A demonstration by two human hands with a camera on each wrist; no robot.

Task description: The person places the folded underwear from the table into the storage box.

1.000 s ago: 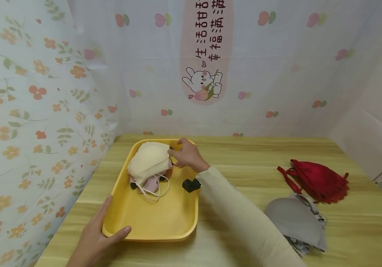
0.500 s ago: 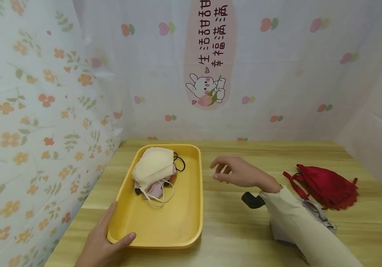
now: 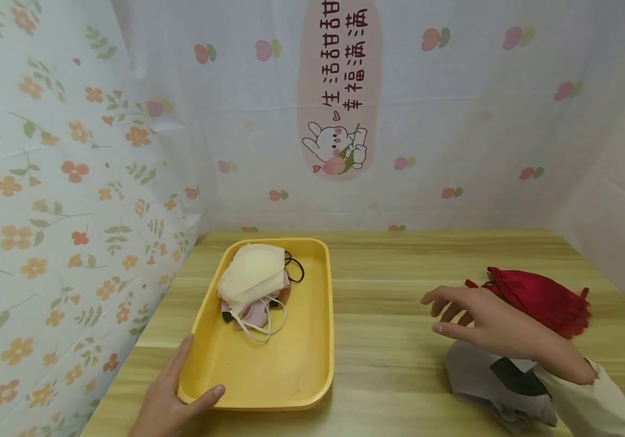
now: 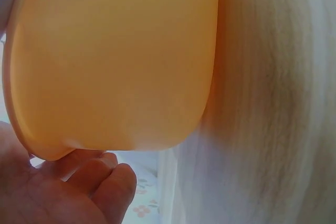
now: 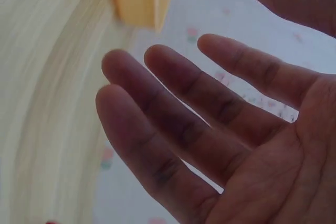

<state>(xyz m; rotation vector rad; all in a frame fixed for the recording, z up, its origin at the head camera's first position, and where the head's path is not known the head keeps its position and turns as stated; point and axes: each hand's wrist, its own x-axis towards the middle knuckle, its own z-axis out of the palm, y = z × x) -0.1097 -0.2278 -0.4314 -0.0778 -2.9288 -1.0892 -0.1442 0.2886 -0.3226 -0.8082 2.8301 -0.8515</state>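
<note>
My left hand [image 3: 167, 394] grips the near left corner of a yellow plastic tray [image 3: 269, 379], thumb over the rim and fingers along the outer wall. In the left wrist view its fingers [image 4: 113, 182] bend under the tray's lip. At the tray's far left lies a folded cream bra [image 3: 252, 273] on top of pink and dark pieces, its straps trailing. My right hand [image 3: 500, 321] hovers with nothing in it, fingers loosely bent, over a folded grey bra [image 3: 468, 373]. Behind it lies a red bra [image 3: 542, 297], partly covered by the hand in the head view.
The wood-patterned tabletop [image 3: 383, 340] stretches between the tray and the bras on the right. A floral sheet [image 3: 72, 212] hangs along the left side. Another printed sheet [image 3: 427, 133] closes off the back.
My right hand has left the cream bra in the tray and moved right across the table to above the grey bra. My left hand keeps its hold on the tray corner.
</note>
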